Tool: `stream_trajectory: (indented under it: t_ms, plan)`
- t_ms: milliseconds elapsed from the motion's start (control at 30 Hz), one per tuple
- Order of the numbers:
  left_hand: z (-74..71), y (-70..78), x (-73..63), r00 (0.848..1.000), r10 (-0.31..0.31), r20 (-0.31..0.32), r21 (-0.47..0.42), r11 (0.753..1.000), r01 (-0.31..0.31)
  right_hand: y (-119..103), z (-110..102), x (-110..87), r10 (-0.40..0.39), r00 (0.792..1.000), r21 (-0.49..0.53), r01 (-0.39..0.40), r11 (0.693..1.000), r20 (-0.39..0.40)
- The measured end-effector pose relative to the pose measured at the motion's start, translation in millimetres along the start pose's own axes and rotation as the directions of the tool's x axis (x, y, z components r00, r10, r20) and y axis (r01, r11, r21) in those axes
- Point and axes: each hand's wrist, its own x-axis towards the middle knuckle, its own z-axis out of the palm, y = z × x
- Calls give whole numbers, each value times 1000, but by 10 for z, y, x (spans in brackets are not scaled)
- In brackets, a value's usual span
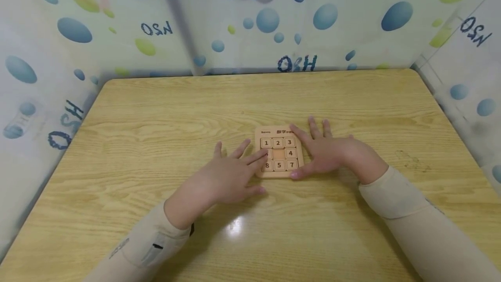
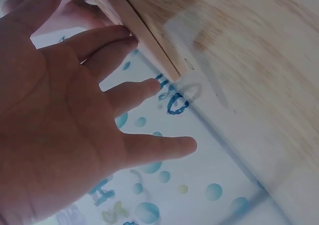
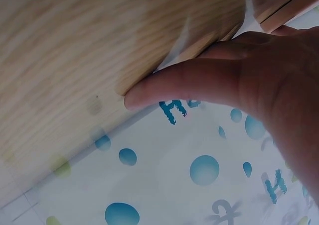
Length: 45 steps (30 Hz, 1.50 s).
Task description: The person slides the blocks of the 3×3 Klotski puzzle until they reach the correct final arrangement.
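A wooden number slide puzzle (image 1: 278,174) lies flat on the table. Tiles 1, 2 and 3 make its top row; 8, 5 and 7 its bottom row. Tile 4 (image 1: 290,153) is at the middle right, beside a vacant centre slot. My left hand (image 1: 227,179) reaches over the left edge with spread, straight fingers, a fingertip covering part of the middle-left tile. With thumb and index finger at the lower and upper right corners, my right hand (image 1: 328,151) holds the puzzle; its other fingers extend past it. The left wrist view shows the puzzle's side edge (image 2: 154,53) near the fingertips.
The wood-grain table (image 1: 164,112) extends around the puzzle on all sides. Behind and beside it stand pale walls (image 1: 242,8) with blue and green bubble patterns. Light sleeves (image 1: 395,195) cover both forearms.
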Motion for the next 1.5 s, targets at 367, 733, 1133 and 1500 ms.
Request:
stream_trajectory:
  t_ms: [367,733,1133,1500]
  plan:
    - [47,249,-25,995,98,9,38,994,-99,-13,-19,-20,2,1000,-13,-2,1000,-12]
    - [-24,159,173,997,76,-2,77,994,-76,3,3,-3,-8,1000,-9,8,1000,-6]
    - [13,261,273,984,171,-45,114,980,-165,24,16,-5,-13,1000,-10,13,1000,0]
    - [-16,240,97,995,104,8,82,991,-105,14,16,-5,-5,1000,-16,5,1000,-11]
